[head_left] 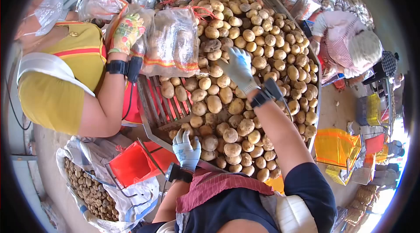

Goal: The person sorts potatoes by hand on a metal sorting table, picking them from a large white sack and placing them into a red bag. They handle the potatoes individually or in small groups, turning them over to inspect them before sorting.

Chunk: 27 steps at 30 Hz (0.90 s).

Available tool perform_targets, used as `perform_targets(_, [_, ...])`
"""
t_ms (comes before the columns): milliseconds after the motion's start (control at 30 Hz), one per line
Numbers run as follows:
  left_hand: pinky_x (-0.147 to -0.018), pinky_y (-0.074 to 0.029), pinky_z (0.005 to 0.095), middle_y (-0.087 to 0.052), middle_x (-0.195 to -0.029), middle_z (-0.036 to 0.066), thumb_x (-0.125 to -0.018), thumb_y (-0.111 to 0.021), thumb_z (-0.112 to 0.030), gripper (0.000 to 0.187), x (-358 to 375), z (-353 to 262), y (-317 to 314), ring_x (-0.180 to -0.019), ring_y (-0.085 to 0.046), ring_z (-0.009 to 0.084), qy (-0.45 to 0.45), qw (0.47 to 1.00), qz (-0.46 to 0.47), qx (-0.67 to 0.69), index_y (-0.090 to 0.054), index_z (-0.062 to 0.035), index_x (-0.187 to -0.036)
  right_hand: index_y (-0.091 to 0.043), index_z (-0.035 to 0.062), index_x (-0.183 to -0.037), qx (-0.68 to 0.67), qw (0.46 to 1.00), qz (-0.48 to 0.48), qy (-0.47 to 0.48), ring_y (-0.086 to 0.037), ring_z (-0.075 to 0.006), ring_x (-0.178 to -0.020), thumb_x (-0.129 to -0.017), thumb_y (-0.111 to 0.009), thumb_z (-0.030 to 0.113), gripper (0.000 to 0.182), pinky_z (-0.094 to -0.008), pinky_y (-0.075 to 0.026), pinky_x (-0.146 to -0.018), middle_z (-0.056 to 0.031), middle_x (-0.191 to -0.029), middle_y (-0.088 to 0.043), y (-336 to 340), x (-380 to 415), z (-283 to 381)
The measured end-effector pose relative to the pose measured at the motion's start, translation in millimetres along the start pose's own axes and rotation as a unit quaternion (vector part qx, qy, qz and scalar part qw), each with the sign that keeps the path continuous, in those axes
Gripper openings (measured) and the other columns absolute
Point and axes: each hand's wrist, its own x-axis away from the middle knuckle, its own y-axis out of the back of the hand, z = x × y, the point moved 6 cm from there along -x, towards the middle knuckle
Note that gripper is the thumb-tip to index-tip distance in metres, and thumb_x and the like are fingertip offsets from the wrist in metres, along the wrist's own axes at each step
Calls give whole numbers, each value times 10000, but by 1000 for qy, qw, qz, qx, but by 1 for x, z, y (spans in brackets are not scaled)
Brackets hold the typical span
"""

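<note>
Potatoes [245,125] lie heaped over a slatted metal sorting table [165,101]. My right hand [239,70], in a pale blue and white glove, reaches over the middle of the heap, with thumb and fingers around a brownish potato [224,53] that is partly hidden. Close to the table's near edge is my left hand [187,150], in a similar glove, its fingers apart and nothing seen in them. Several larger potatoes [209,142] lie just right of it. Both my wrists wear black straps with small devices.
At left, a person in a yellow top rests a gloved hand [127,33] by a filled clear mesh bag [171,42]. Below sit a red bin [133,165] and a white sack [76,154] of small potatoes. Another person [339,42] bends at right, above an orange-lined crate [336,147].
</note>
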Motion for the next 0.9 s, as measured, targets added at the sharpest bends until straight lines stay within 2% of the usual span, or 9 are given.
perform_targets(200, [-920,-427,515,-527,-1277,193,-785,-698,-210,441,1,1,0,-1103,-512,399,-15,1000,-12,14,-547,-83,-1179,-176,14,-1520,162,981,39,-102,-480,-368,-1214,-844,-607,438,907,-537,-291,-1034,-212,-1270,-550,-53,-60,29])
perform_targets(367, [-920,-425,510,-530,-1276,182,-788,-696,-208,429,0,2,2,-1101,-511,394,-2,1000,-9,15,-549,-92,-1174,-132,0,-1525,185,974,59,-116,-525,-363,-1127,-806,-657,418,983,-530,-324,-999,-227,-1232,-566,-61,-72,33])
perform_targets(500, [-920,-426,512,-533,-1277,171,-793,-693,-214,414,2,4,2,-1102,-514,387,3,999,-17,28,-554,-94,-1164,-166,-1,-1508,-14,987,26,-160,-575,-391,-1088,-693,-736,472,1102,-495,-456,-905,-249,-1158,-604,-31,-57,27])
perform_targets(567, [-918,-429,511,-534,-1276,170,-795,-692,-222,412,3,5,1,-1098,-518,386,-2,999,-14,35,-553,-93,-1161,-152,-9,-1509,-202,958,11,-203,-606,-337,-1095,-659,-807,449,1167,-444,-481,-919,-258,-1179,-601,-41,-46,-9])
perform_targets(633, [-909,-442,505,-551,-1254,167,-796,-690,-235,376,3,3,3,-1098,-530,382,3,999,-26,30,-575,-97,-1126,-128,-22,-1509,-564,797,-28,-215,-598,-209,-1078,-781,-795,234,1020,-320,-474,-951,-185,-1232,-587,-28,-13,-16])
perform_targets(667, [-891,-458,498,-563,-1239,169,-794,-689,-235,360,2,1,5,-1077,-547,376,-2,999,-29,28,-587,-97,-1111,-227,-8,-1502,-598,757,-51,-259,-616,-195,-1094,-798,-773,313,947,-322,-443,-971,-96,-1164,-656,-26,7,-30])
perform_targets(733, [-842,-489,484,-593,-1183,171,-790,-683,-239,327,-2,-4,11,-1012,-581,360,-14,998,-49,22,-610,-96,-1075,-541,35,-1350,-679,700,28,-219,-579,-186,-1162,-1004,-484,242,407,-371,-421,-1033,-56,-1276,-630,-31,54,-53])
perform_targets(833, [-749,-511,459,-615,-1002,168,-780,-655,-240,245,-11,-5,27,-881,-606,336,23,998,18,59,-624,-79,-960,-546,51,-1330,-608,755,174,-174,-596,-188,-1116,-991,-477,198,376,-325,-450,-984,-64,-1281,-601,-30,162,17])
perform_targets(900, [-756,-499,459,-585,-982,174,-761,-645,-243,222,-2,1,25,-916,-590,341,5,994,-96,58,-593,-74,-896,-515,8,-1322,-505,818,271,-47,-631,-191,-1048,-956,-483,94,377,-318,-490,-919,-96,-1236,-614,-47,194,55])
